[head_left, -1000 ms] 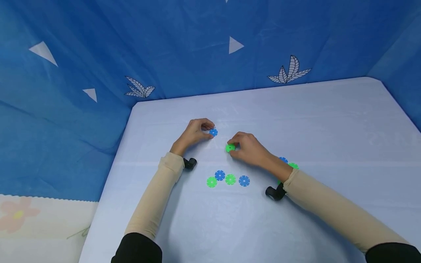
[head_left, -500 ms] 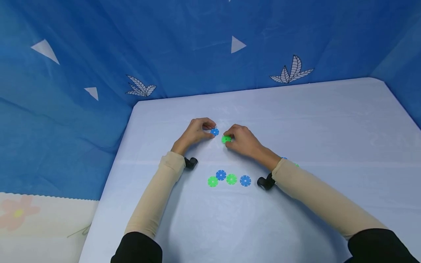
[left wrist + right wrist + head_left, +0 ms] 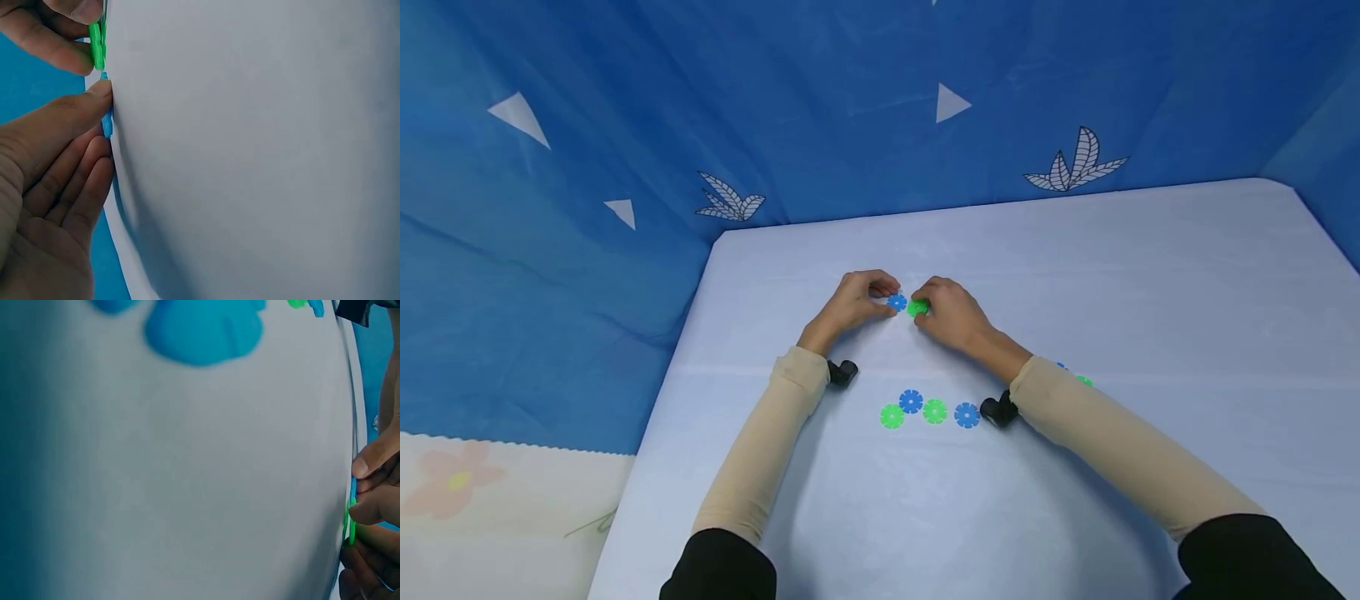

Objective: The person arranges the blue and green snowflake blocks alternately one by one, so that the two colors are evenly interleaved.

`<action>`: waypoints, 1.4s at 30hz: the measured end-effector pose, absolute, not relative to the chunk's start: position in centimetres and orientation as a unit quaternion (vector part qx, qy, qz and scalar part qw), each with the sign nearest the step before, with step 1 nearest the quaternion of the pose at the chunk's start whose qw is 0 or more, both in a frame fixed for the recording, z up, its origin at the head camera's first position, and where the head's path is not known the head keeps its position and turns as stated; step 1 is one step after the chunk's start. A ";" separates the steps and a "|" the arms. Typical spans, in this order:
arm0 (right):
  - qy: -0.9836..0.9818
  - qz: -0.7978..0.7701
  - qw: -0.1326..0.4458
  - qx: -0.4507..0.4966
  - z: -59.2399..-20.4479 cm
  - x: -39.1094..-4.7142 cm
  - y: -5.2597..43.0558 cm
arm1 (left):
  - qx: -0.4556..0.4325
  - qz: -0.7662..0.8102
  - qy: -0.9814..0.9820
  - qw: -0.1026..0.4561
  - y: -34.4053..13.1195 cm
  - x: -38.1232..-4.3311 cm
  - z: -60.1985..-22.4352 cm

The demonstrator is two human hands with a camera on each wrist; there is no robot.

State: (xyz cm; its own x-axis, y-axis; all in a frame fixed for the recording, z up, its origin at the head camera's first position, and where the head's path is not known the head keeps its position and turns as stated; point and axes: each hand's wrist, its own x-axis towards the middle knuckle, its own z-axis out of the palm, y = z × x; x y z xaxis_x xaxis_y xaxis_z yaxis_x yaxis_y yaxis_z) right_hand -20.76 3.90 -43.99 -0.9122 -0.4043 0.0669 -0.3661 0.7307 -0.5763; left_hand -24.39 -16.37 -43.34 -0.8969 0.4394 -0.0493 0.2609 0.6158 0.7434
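Observation:
Toward the back of the table, my left hand (image 3: 853, 302) pinches a blue notched snowflake disc (image 3: 897, 302) between thumb and fingers. Facing it, my right hand (image 3: 953, 315) pinches a green snowflake disc (image 3: 917, 308) by its edge. The two discs are held edge to edge, the green just right of the blue. Seen side-on in the left wrist view, the green disc (image 3: 96, 47) lines up with the blue disc (image 3: 107, 125), their rims very close. In the right wrist view, fingers cover much of both discs.
Nearer the body lies a loose row of discs: a green one (image 3: 892, 417), a blue one (image 3: 911, 402), another green one (image 3: 935, 411) and, by the right wrist camera (image 3: 998, 410), another blue one (image 3: 967, 415). More discs, including a green one (image 3: 1084, 380), are partly hidden behind the right forearm.
My right hand has moved left and away from the body, bringing the green disc up beside the blue one. My left hand holds the blue disc in nearly the same place.

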 end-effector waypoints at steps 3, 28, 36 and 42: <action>0.929 -0.309 0.028 -0.202 -44.0 -21.0 3.9 | 0.193 0.390 0.893 0.114 -16.3 -24.3 -43.3; 0.919 -0.350 0.027 -0.180 -44.2 -20.6 3.9 | 0.194 0.396 0.891 0.106 -16.2 -24.2 -43.5; 0.917 -0.352 0.019 -0.185 -44.2 -20.6 4.0 | 0.195 0.396 0.891 0.105 -16.2 -24.2 -43.5; 0.916 -0.352 0.017 -0.190 -44.0 -20.5 4.0 | 0.200 0.395 0.891 0.104 -16.3 -24.3 -43.6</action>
